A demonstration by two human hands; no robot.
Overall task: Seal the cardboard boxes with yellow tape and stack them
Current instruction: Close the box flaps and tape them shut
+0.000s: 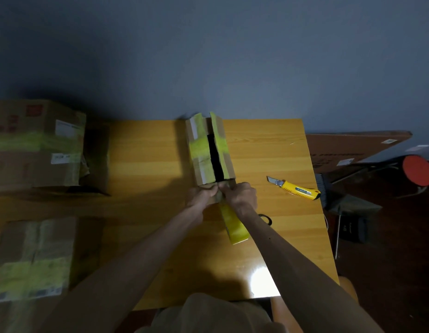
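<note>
The left hand (pixel 201 194) and right hand (pixel 240 195) meet, fingers curled, pinching the near end of the narrow box (pixel 204 150) lying mid-table (pixel 148 164), flaps parted. A yellow tape strip (pixel 235 227) trails from between them. Labels on the far box (pixel 38 145), near box (pixel 33 258) and knife (pixel 296 189) are too blurred to read.

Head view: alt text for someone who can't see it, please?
Left hand and right hand grip the near end of a small cardboard box with gaping flaps, yellow tape trailing below. A utility knife lies to its right.
</note>
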